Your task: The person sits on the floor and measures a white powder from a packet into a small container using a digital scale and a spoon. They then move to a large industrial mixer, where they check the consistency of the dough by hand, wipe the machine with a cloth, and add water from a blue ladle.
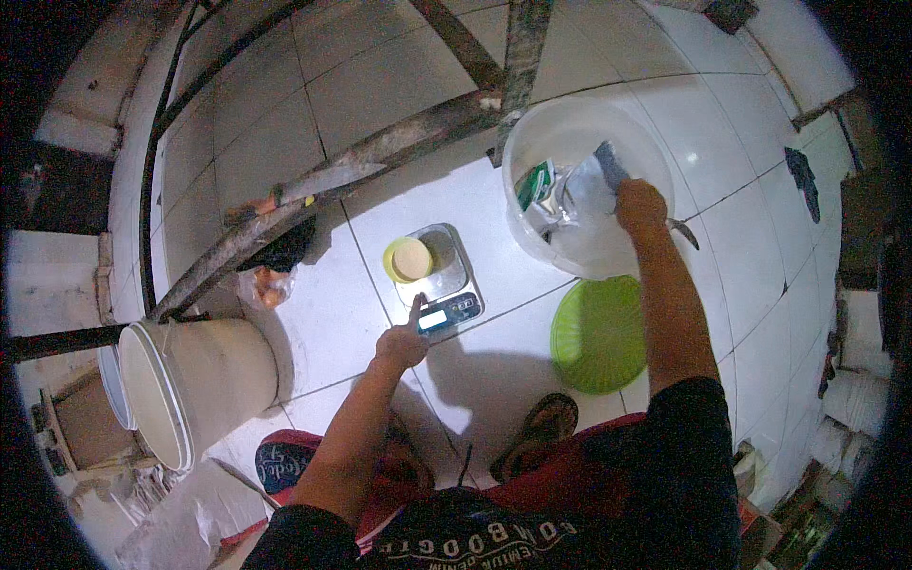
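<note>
My left hand [404, 343] reaches out one finger to the near edge of a digital kitchen scale [450, 274], by its lit display. On the scale's plate, towards the left, rests a yellow-rimmed cup [411, 259] with pale beige contents. My right hand [641, 205] is over a round translucent plastic tub [591, 263] and grips a plastic bag [593, 178], silvery with a grey-blue part. Inside the tub lie a green and white packet [536, 187] and other clear wrapping. A green round lid or tray [600, 338] lies on the floor between the tub and me.
A large beige bucket [228, 370] lies on its side at the left. A worn metal frame [399, 142] crosses above the tiled floor, beside the tub. Beneath it are a clear bag of brownish round things [269, 286] and a black bag [288, 242]. My sandalled feet are close by.
</note>
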`<state>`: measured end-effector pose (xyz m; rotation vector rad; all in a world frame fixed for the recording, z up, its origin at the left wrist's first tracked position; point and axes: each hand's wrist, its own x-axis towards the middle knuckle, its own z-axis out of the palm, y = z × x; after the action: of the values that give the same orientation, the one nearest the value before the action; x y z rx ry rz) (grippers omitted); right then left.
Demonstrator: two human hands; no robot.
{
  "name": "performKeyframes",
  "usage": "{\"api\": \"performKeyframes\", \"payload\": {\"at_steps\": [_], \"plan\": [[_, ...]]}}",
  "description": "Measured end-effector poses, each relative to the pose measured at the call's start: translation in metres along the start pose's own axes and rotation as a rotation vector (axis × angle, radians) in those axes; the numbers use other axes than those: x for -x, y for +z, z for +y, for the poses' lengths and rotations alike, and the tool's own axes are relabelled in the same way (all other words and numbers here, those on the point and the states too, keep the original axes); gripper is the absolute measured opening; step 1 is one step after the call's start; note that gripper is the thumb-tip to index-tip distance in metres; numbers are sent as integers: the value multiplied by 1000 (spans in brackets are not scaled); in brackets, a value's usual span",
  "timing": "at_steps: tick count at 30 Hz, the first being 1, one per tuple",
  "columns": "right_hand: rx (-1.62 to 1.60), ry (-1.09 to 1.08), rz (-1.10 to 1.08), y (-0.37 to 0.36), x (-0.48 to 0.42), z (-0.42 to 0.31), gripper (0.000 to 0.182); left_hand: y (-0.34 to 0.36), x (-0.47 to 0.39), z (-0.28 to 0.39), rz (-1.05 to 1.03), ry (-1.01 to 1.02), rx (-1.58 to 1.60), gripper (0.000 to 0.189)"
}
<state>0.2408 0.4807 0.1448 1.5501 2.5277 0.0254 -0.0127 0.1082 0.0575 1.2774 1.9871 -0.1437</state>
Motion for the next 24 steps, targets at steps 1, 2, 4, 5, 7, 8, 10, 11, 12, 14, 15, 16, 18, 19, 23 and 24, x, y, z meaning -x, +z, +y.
{"api": "performKeyframes", "payload": {"at_steps": [1,2,4,5,7,8,10,11,12,14,15,16,18,19,23,24], "plan": [[27,-16,41,-6,1,-1,16,4,-1,-2,46,38,-6,89],[41,-23,56,-14,2,1,16,6,-5,-3,69,30,-10,90],[52,-5,48,-44,9,2,17,16,-7,-7,157,34,-24,91],[61,38,29,-63,14,7,18,18,-7,-5,147,25,-2,88],[26,65,86,-105,32,0,20,13,-3,-4,142,-17,37,83],[8,71,127,-128,45,0,22,8,-4,3,66,-80,52,86],[-70,72,197,-165,67,6,26,5,-5,7,50,-92,63,88],[-138,55,222,-175,74,5,29,3,0,3,45,-118,67,89],[-219,39,251,-183,84,10,28,-5,4,7,-8,-130,69,89],[-357,15,308,-198,104,12,26,-10,13,6,-30,-154,103,90],[-413,8,340,-206,115,8,25,-10,19,3,-37,-169,119,90],[-465,4,372,-215,126,5,24,-9,22,0,-40,-191,146,87],[-478,-12,333,-234,145,-7,21,-4,30,-6,-45,-232,200,80],[-484,-20,314,-242,154,-15,19,1,33,-10,-52,-211,333,75],[-423,-159,177,-259,192,-63,13,42,30,-35,-250,-95,1067,52],[-422,-269,176,-254,197,-72,11,31,33,-19,-344,-80,1296,54]]}}
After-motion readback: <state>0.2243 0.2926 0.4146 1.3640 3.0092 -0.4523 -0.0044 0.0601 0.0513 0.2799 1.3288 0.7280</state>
